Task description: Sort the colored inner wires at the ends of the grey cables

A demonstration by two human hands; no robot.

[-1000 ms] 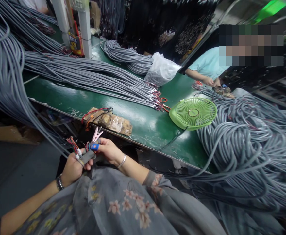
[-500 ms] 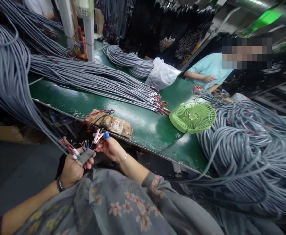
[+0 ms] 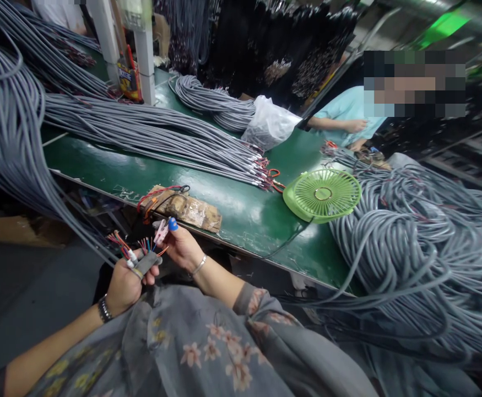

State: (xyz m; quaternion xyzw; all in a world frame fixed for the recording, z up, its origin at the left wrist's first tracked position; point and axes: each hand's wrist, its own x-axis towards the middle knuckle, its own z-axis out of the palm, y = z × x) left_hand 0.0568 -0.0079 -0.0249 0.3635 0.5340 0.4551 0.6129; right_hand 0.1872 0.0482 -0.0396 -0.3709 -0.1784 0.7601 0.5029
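Observation:
My left hand (image 3: 127, 284) is closed around the ends of grey cables (image 3: 81, 229), just in front of the table edge. White bands and bare coloured wires (image 3: 119, 242) stick up from its grip. A grey piece (image 3: 146, 266) lies across its fingers, and more thin coloured wires (image 3: 146, 243) fan out behind it. Close by on the right, my right hand (image 3: 183, 251) pinches a pale pink clip (image 3: 161, 232) that looks like a clothes peg. A blue cap (image 3: 173, 224) covers one of its fingertips. The clip's tip is near the thin wires; whether they touch is unclear.
A taped wooden block (image 3: 187, 208) lies at the edge of the green table (image 3: 241, 220). Behind it stretches a long grey cable bundle (image 3: 162, 138). A green fan (image 3: 322, 194) stands beside a cable heap (image 3: 410, 237) on the right. Across the table sits another person (image 3: 340, 113).
My right hand has shifted slightly left and the pink clip has turned, its legs now looking closer together. The left hand keeps its hold. The whole view has drifted slightly.

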